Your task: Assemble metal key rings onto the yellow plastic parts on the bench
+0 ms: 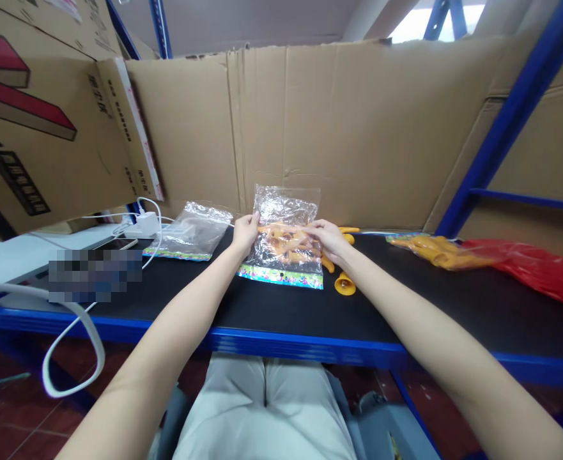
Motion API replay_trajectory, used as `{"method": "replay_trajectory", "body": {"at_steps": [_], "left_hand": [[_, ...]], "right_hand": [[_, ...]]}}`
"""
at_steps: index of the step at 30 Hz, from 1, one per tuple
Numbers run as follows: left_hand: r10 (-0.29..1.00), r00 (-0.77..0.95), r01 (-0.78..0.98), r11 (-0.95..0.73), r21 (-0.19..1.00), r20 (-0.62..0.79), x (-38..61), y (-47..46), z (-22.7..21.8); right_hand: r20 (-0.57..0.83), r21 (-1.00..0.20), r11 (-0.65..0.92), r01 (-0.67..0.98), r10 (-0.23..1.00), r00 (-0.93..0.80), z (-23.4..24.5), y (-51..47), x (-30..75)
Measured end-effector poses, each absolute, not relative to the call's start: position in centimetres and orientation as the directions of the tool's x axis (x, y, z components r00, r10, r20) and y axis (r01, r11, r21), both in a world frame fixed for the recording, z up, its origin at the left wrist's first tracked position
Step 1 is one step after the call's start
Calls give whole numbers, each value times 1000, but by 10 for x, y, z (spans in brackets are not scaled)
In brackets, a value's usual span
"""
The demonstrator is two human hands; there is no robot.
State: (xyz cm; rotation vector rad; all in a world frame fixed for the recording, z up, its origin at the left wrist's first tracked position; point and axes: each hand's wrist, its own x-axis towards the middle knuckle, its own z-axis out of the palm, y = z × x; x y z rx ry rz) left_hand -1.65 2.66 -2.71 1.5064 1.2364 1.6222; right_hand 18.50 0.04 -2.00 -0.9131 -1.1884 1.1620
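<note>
A clear plastic bag (288, 199) with a colourful printed strip along its near edge lies in front of me on the black tabletop. Several orange-yellow plastic pieces (285, 243) show through its film. My left hand (246, 234) pinches the bag's left side, thumb on top. At the right side, my right hand (330, 239) has its fingers bent over the bag's edge, gripping it; the fingertips are partly blurred. Close by that hand are a yellow cup-shaped piece (345, 284), a curved yellow piece (328, 263) and more yellow parts partly hidden behind the wrist.
Another clear bag (190, 231) lies to the left, near white cables and a charger (147, 223). On the right are a bag of yellow pieces (429, 250) and a red plastic bag (525, 262). Cardboard (358, 128) walls the back; a blue rail (305, 345) edges the table.
</note>
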Motion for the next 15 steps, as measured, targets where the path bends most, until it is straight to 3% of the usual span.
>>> {"method": "replay_trajectory", "body": {"at_steps": [4, 7, 11, 15], "left_hand": [[864, -194, 176, -436, 883, 465, -14, 25, -26], [909, -179, 138, -356, 924, 376, -9, 19, -24], [972, -16, 160, -228, 960, 233, -1, 11, -24], [944, 169, 216, -315, 924, 283, 0, 10, -27]], "right_hand": [[192, -952, 178, -249, 981, -35, -18, 0, 186], [203, -954, 214, -212, 977, 73, -18, 2, 188], [353, -908, 407, -97, 870, 345, -20, 9, 194], [387, -895, 444, -39, 818, 427, -20, 15, 202]]}}
